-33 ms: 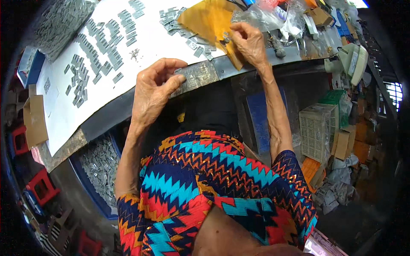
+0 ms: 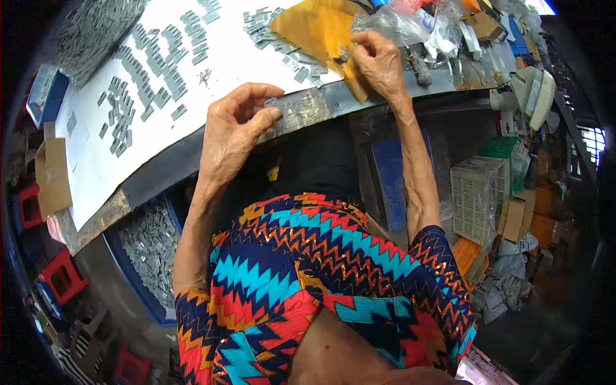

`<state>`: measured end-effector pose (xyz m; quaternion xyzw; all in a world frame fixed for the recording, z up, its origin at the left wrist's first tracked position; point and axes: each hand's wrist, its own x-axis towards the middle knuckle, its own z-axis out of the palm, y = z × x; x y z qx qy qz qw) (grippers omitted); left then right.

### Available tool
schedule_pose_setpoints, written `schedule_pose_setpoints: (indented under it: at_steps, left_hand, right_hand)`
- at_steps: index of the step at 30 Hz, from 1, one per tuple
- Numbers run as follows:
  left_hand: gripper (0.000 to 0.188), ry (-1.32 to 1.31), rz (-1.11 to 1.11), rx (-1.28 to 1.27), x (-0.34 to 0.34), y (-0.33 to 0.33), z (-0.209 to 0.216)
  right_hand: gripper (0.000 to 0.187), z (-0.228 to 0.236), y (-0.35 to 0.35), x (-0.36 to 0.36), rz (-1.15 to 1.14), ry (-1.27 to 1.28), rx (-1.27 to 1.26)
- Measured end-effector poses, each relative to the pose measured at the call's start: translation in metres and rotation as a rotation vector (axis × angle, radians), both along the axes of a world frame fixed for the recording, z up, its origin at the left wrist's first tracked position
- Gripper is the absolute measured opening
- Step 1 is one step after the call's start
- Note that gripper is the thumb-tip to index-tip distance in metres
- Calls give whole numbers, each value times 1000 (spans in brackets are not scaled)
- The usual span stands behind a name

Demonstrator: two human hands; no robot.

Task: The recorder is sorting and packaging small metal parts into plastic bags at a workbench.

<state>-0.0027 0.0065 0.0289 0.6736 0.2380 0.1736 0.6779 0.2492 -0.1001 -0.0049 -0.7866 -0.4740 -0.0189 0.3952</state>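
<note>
My left hand (image 2: 234, 128) is at the table's near edge, fingers curled and thumb bent toward the forefinger. A small grey piece (image 2: 272, 102) shows between them, partly hidden by the fingers. To its right, my right hand (image 2: 378, 64) is closed in a pinch over the end of a yellow-brown sheet (image 2: 314, 29). Whatever its fingertips hold is too small or hidden to name. Tiny metal bits (image 2: 341, 54) lie on the sheet beside those fingertips. Loose grey pieces (image 2: 260, 25) are scattered left of the sheet, and several rows of grey pieces (image 2: 146, 67) cover the white paper (image 2: 192, 106).
A heap of grey pieces (image 2: 93, 35) stands at the far left, near a blue box (image 2: 46, 96). Clear plastic bags (image 2: 398, 25) crowd the right side. Below the table sit a blue bin (image 2: 168, 311) of grey pieces, a red stool (image 2: 63, 279) and a pale crate (image 2: 475, 192).
Both hands keep nearly the same poses. My left hand appears slightly higher in the picture, and the table has shifted a little with the view.
</note>
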Motion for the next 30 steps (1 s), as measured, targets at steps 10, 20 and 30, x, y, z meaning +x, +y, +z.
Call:
schedule_pose_setpoints:
  at_steps: [10,20,30]
  left_hand:
    - [26,-122,43,-71,13,-2,-15]
    - [23,-184,85,-102,20,-3,-17]
    - [25,-304,89,-347,27,-9,-18]
  right_hand:
    - [9,14,-9,-9,70,661,220]
    - [7,30,-11,-50,86,736,151]
    - [12,20,-5,-103,350,1077,243]
